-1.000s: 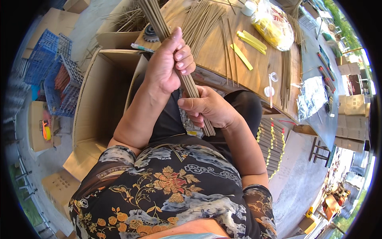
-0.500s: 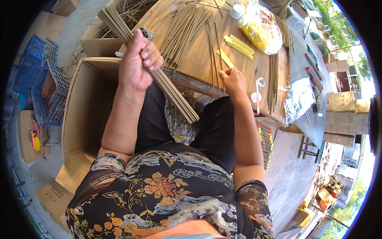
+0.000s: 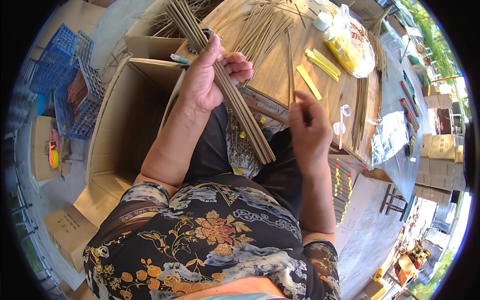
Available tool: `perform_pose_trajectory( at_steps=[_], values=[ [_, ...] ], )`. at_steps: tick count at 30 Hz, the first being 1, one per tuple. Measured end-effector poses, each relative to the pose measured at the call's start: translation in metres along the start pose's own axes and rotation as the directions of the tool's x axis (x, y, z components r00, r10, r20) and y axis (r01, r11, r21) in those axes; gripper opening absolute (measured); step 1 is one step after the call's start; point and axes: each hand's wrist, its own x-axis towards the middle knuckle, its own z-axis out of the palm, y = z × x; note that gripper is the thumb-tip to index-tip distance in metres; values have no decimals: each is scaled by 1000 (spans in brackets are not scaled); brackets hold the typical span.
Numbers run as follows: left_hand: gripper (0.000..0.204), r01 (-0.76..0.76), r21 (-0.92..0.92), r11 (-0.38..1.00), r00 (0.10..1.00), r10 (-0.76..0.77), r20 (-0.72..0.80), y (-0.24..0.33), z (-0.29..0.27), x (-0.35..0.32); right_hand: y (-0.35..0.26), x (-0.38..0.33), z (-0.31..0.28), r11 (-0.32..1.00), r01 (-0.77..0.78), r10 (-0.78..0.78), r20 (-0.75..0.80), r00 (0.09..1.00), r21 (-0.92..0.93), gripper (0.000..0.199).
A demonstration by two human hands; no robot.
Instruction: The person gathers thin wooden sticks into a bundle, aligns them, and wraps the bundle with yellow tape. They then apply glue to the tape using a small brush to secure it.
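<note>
Bare wood shows on the table (image 3: 274, 80) between loose brown sticks (image 3: 262, 30) and yellow strips (image 3: 322, 66). I record the left hand (image 3: 202, 87) wrapped loosely around a stick bundle (image 3: 239, 104), slanting above the lap, fingers partly uncurled. Right hand (image 3: 311, 125) pinches a thin stick (image 3: 291, 70) at the table's near edge; whether just one, I cannot tell. Judged by eye, gathering is well advanced; no band is visible around the bundle, and loose sticks remain.
</note>
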Motion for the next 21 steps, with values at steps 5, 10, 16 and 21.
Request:
perform_pose_trajectory(
  at_steps=[5,10,16,21],
  values=[
    [37,-8,-31,999,1000,8,-15,-3,12,-6,-22,-24,7,964,265,-261,122,958,-19,31],
    [37,-33,-10,999,999,33,7,1,10,-11,-26,-34,9,905,420,-407,154,900,-64,37],
    [37,46,-105,993,994,-35,104,6,6,-11,-33,-36,4,875,475,-447,226,866,-90,41],
    [33,5,-139,990,999,3,54,3,18,-18,-36,-38,3,870,476,-436,248,865,-130,39]
  ],
)
